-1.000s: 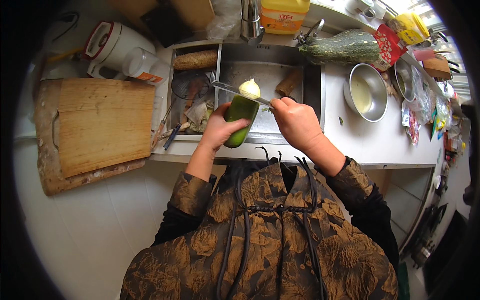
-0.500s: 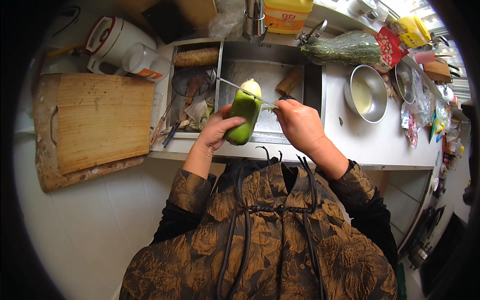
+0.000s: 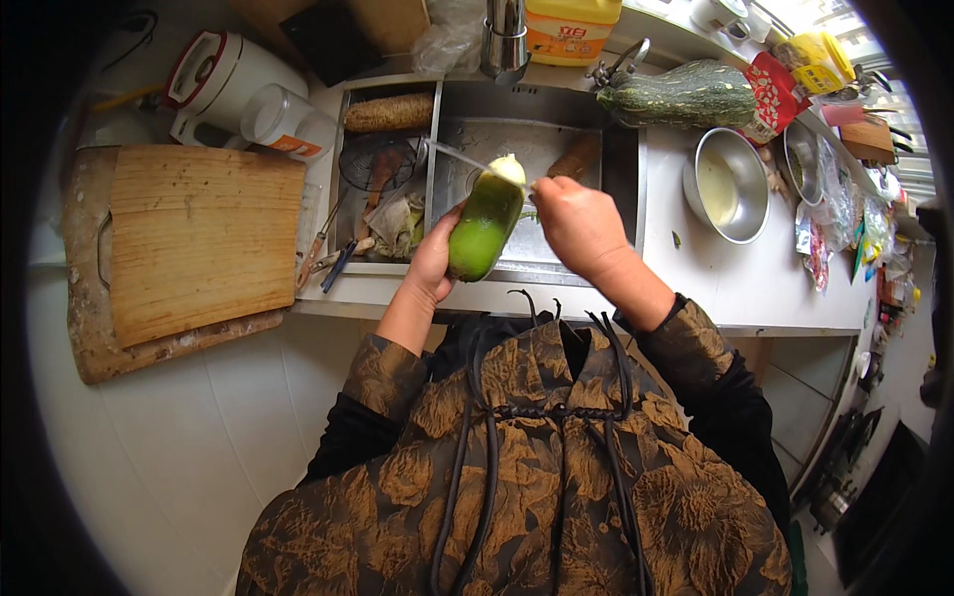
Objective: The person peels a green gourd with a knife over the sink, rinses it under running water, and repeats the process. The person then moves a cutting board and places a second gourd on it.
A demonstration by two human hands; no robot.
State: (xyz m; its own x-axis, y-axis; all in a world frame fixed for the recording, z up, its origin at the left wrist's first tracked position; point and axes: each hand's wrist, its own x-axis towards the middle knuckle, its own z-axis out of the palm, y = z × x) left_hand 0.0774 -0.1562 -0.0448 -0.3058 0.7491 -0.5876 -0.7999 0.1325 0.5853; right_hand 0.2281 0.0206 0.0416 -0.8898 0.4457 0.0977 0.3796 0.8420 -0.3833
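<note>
The long green vegetable (image 3: 483, 235) is up over the front edge of the sink (image 3: 542, 266). Its pale end points away and a bit right, its green end back. The left hand (image 3: 435, 254) curls round its left side. The right hand (image 3: 581, 226) is closed on a knife (image 3: 459, 155), blade by the pale end. A metal bowl (image 3: 753, 181) sits on the white kitchen counter (image 3: 715, 288), right of the sink.

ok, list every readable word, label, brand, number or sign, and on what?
Yellow plastic jug with an orange label: large printed characters, not copied here.
Yellow plastic tub, upper right: print too small to read.
Clear cylindrical plastic jar with an orange-and-white label: too small to read.
</note>
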